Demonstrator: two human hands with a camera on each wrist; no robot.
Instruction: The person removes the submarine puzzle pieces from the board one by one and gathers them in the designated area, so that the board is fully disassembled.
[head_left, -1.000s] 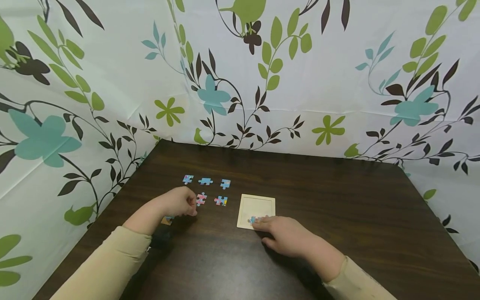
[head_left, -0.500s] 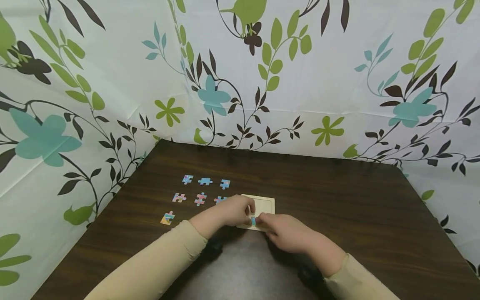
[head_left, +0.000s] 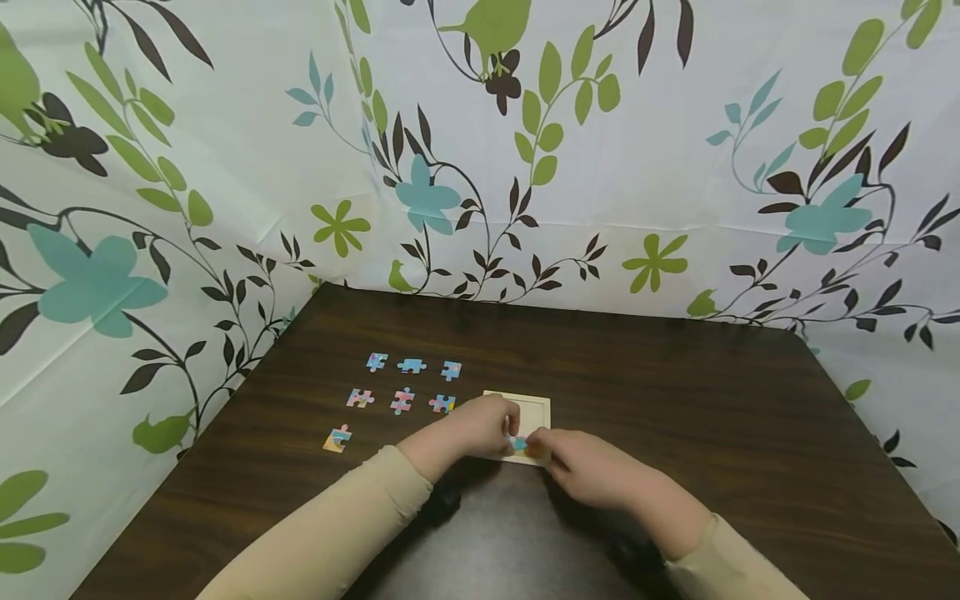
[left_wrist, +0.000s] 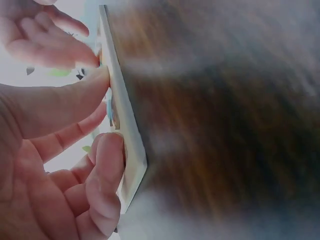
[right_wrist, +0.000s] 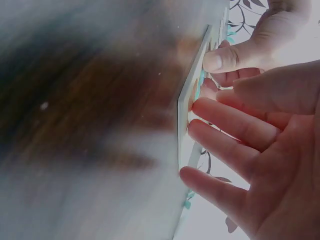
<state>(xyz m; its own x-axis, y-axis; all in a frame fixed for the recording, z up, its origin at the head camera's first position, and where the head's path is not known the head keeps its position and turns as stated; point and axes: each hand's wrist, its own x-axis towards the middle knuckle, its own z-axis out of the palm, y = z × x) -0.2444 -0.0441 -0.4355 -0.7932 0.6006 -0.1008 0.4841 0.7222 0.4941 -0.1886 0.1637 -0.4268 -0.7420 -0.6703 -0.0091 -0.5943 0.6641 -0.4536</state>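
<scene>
A shallow square wooden tray [head_left: 534, 410] lies on the dark table, with light blue jigsaw pieces [head_left: 519, 444] along its near side. My left hand [head_left: 480, 427] reaches in from the left, pinching a jigsaw piece [left_wrist: 109, 111] between thumb and index finger low over the tray. From the right, my right hand [head_left: 600, 471] touches a piece and the tray's near right part with fairly straight fingertips. In the right wrist view its fingers [right_wrist: 230, 117] are spread against the tray. Both hands hide part of the pieces, so their exact fit cannot be told.
Several loose jigsaw pieces lie left of the tray: a back row with a blue piece [head_left: 412, 366], a middle row with a pink piece [head_left: 402, 401], and an orange-and-blue piece [head_left: 337, 438] nearer. A patterned cloth [head_left: 480, 192] hangs behind the dark table [head_left: 675, 383].
My left hand has moved right from the loose pieces to the tray, taking a pink piece from the middle row's left end. My right hand has shifted slightly right at the tray.
</scene>
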